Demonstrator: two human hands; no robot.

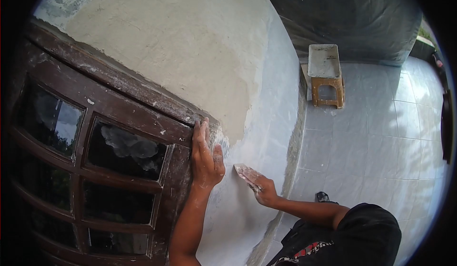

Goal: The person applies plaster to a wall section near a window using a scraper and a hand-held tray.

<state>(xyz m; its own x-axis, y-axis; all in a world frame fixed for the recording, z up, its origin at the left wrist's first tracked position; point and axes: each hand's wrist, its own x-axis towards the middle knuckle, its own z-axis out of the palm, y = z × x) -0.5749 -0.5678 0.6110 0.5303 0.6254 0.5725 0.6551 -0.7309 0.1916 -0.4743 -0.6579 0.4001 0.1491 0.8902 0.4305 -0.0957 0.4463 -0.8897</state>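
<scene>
My left hand (205, 163) rests at the corner where the brown wooden door frame (157, 106) meets the wall. Its fingers are stretched out, dusted white, and it holds nothing that I can see. Lower on the right, my right hand (263, 190) is closed around a flat scraper (242, 169) smeared with white. The scraper's edge is at the white-coated wall (266, 123), just right of my left hand. Most of the tool is covered by my whitened fingers. Beige, rougher plaster (190, 42) borders the white coat.
A shallow white tray (311, 63) stands on a tan plastic stool (340, 92) by the wall. Dark sheeting (352, 18) hangs behind it. Pale tiles (352, 147) cover the floor. Glass panes (126, 147) fill the brown woodwork at left.
</scene>
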